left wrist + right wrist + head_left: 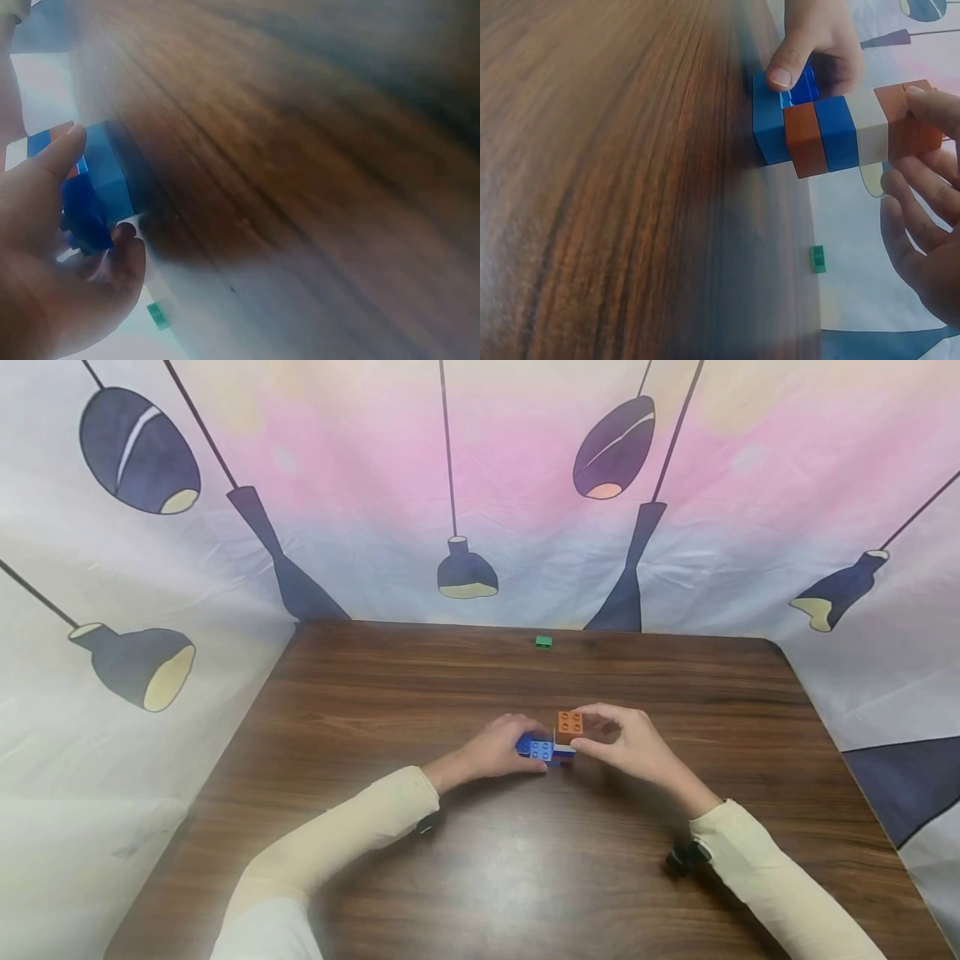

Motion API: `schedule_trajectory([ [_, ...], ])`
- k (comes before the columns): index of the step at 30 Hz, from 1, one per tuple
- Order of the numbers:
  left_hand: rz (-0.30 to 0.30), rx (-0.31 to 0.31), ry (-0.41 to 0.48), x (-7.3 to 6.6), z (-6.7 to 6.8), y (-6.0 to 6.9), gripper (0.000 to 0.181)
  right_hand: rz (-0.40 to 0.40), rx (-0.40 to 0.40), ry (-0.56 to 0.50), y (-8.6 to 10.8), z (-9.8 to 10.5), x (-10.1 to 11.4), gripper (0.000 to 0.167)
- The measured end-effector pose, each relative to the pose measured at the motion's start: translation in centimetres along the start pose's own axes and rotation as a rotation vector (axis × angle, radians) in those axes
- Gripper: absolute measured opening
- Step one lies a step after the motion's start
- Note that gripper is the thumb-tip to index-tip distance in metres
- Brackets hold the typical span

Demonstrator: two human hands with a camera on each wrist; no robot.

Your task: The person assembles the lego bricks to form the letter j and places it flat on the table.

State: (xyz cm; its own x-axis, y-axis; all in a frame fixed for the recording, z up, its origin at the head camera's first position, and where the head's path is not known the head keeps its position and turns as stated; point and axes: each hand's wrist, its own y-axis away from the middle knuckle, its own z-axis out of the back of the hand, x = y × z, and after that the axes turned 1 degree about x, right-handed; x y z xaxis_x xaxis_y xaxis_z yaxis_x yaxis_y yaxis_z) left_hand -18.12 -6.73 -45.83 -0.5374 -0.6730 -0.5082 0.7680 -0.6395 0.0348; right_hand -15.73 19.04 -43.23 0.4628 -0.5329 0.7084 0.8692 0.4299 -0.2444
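Note:
Near the middle of the table, my left hand (501,747) grips the blue bricks of a small toy-brick build. Its thumb lies on the light blue brick (769,124), its fingers round the darker blue brick (86,214). From the light blue brick rises a stack: an orange brick (806,142), a blue brick (836,133), a white brick (868,124) and orange at the top. My right hand (630,745) pinches the top orange brick (570,723) between thumb and fingers. Whether that brick is fully pressed down, I cannot tell.
A small green brick (543,642) lies near the far edge of the brown wooden table (420,677). Behind the table hangs a pastel cloth (360,468) printed with dark lamps. Each wrist wears a small dark device, the right one (686,857) plainer to see.

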Motion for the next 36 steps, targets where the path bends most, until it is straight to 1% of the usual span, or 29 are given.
schedule_trajectory([
  [6,0.014,-0.032,-0.014,0.7,0.3,0.8,0.059,-0.019,0.0,0.002,0.0,-0.1,0.1,0.044],
  [10,0.03,-0.049,0.003,0.8,0.6,1.4,0.059,-0.027,0.0,0.0,0.0,-0.2,0.1,0.045],
  [15,0.034,-0.065,-0.008,0.9,0.7,1.9,0.058,-0.037,0.0,-0.004,0.1,-0.1,0.1,0.045],
  [19,0.019,-0.075,-0.004,1.0,0.7,1.9,0.055,-0.033,-0.002,-0.002,0.0,-0.1,0.1,0.045],
  [25,0.008,-0.09,0.054,1.2,0.6,1.8,0.052,-0.041,-0.016,-0.003,-0.5,-0.1,-0.1,0.043],
  [30,0.004,-0.089,0.094,1.5,0.8,1.6,0.053,-0.045,-0.053,-0.02,-1.2,-0.2,-0.4,0.043],
  [36,0.012,-0.08,0.113,1.7,0.9,1.3,0.048,-0.063,-0.096,-0.038,-2.4,-0.2,-1.0,0.046],
])
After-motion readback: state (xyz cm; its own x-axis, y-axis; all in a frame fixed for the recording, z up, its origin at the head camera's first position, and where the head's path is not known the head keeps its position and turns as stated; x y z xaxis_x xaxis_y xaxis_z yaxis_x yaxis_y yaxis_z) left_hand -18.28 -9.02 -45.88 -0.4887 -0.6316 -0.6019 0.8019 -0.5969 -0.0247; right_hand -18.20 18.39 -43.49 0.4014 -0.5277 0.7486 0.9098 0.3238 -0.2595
